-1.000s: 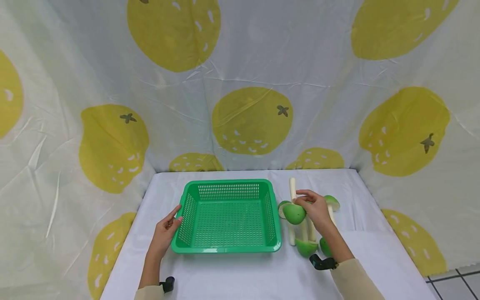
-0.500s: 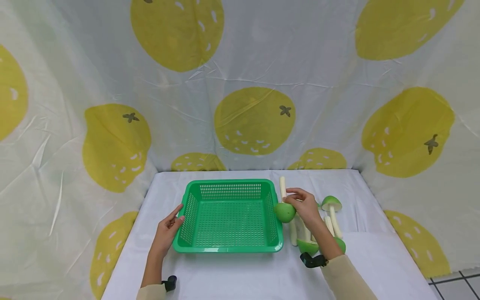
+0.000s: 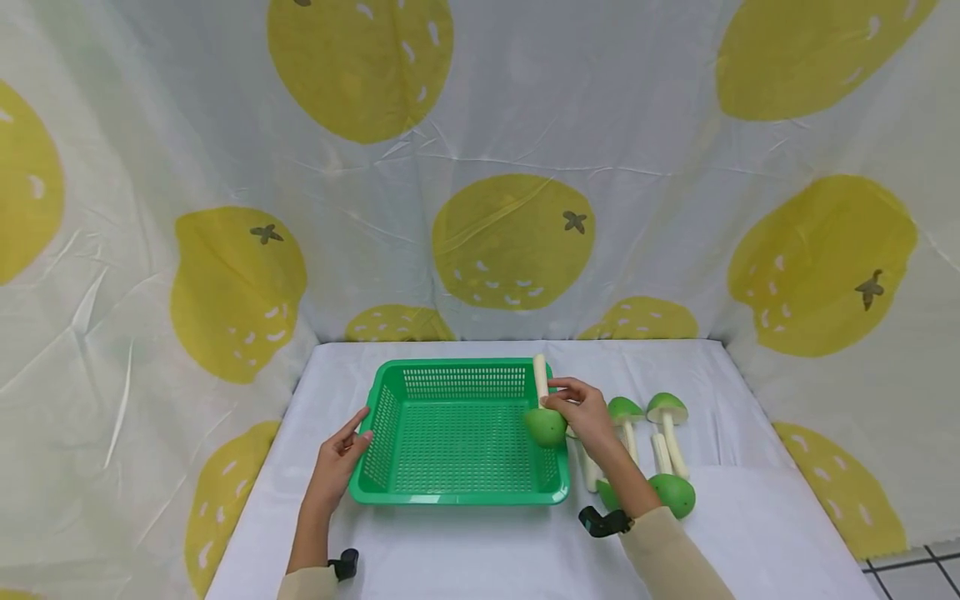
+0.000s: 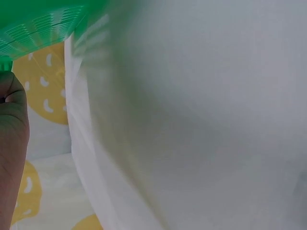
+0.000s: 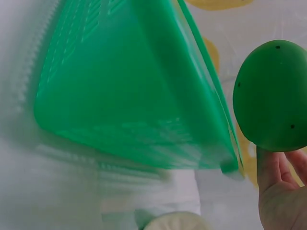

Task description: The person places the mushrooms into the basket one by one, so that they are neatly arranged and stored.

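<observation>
My right hand pinches a mushroom with a dark-speckled green cap and a pale stem. The stem points up and the cap hangs down, overlapping the right rim of the green plastic basket in the head view. In the right wrist view the mushroom's cap sits on the fingers, beside the basket's outer wall. At the basket's left rim, my left hand holds on with thumb and fingers. Only part of the left hand shows in the left wrist view, beneath the basket.
Several more green-capped mushrooms lie right of the basket, among them one at the back and one with its cap toward me. White cloth covers the table. A lemon-print curtain rises behind and at both sides.
My right hand has carried the mushroom left, from over the other mushrooms to the basket's right rim. My left hand keeps its place on the basket. The view has shifted slightly.
</observation>
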Action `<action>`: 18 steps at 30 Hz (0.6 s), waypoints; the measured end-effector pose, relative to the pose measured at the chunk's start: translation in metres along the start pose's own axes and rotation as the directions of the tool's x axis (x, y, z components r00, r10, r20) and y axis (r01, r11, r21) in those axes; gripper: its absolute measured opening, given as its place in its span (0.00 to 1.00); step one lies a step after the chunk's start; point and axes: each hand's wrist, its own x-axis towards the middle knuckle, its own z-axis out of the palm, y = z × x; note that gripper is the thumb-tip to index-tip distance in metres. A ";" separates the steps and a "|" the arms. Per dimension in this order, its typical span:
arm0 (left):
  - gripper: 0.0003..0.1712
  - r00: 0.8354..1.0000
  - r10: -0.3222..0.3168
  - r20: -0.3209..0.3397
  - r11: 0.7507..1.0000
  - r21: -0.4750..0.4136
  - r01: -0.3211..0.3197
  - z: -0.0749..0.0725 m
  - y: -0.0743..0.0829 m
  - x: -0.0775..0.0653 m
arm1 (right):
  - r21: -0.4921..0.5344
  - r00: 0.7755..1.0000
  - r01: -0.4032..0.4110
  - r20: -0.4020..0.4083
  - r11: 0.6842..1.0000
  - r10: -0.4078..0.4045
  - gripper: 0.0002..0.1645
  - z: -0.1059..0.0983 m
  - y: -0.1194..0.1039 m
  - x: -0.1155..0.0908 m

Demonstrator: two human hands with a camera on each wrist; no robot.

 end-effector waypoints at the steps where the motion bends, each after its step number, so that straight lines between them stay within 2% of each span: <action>1: 0.31 1.000 0.000 0.000 1.000 -0.001 0.000 0.000 0.000 0.000 | -0.001 1.000 0.002 0.000 1.000 -0.002 0.23 0.003 0.000 0.000; 18: 0.31 1.000 -0.022 -0.014 0.999 -0.029 0.022 0.001 0.000 -0.001 | 0.011 0.999 -0.002 0.041 1.000 0.002 0.22 0.046 -0.005 0.008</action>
